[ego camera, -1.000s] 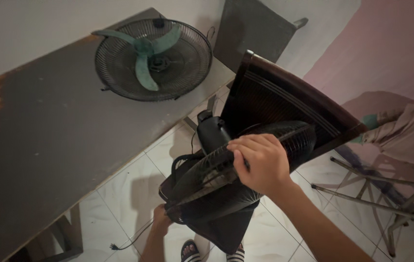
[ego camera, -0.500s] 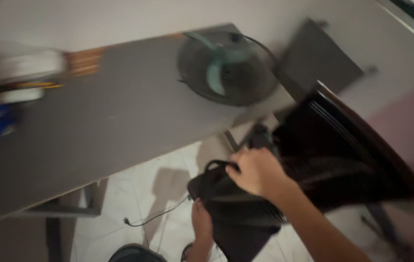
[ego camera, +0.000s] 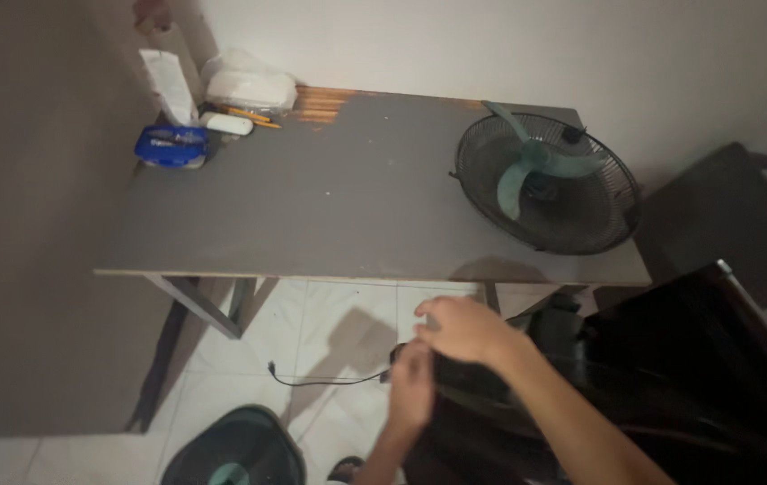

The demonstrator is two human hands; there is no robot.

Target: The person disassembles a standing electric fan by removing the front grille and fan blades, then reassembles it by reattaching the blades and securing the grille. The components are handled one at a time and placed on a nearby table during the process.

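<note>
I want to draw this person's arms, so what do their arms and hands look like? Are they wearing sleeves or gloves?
Both arms are bare: no sleeves show in the picture, and there are no gloves. The left hand and the right hand have bare fingers. I can see no watch, ring or bracelet, though the light is dim and the picture a little blurry.

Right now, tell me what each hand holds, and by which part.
Both the right hand and the left hand grip the dark fan part at its near left edge; the exact hold is too dark to tell.
</note>
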